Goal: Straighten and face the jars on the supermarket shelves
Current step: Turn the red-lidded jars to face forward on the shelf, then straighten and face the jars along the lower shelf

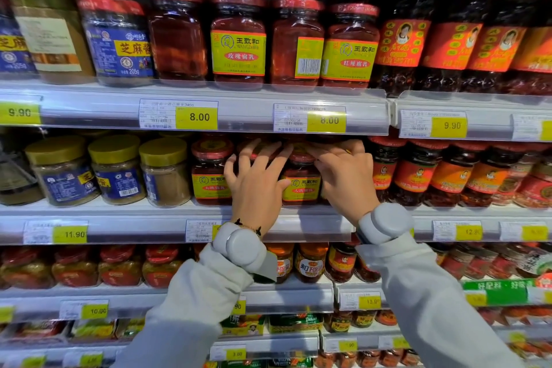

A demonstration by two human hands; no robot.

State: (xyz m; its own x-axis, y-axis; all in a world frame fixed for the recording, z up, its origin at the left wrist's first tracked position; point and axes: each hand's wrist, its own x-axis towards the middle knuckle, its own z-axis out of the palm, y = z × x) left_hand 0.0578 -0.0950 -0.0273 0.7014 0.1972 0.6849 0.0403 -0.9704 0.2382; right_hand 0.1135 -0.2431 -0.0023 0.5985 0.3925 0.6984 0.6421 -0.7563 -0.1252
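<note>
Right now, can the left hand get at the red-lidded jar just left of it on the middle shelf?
Probably yes. That red-lidded jar stands at the shelf front beside the left hand, with nothing in front of it.

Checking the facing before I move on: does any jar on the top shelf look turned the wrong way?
Yes. On the top shelf, the unlabelled-looking red jar shows no front label, and the barcode-side jar shows its barcode, while the neighbour between them faces forward. Both look rotated and need facing.

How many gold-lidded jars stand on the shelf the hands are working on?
3, side by side at the left: left jar, middle jar, right jar. More may sit hidden behind them.
</note>
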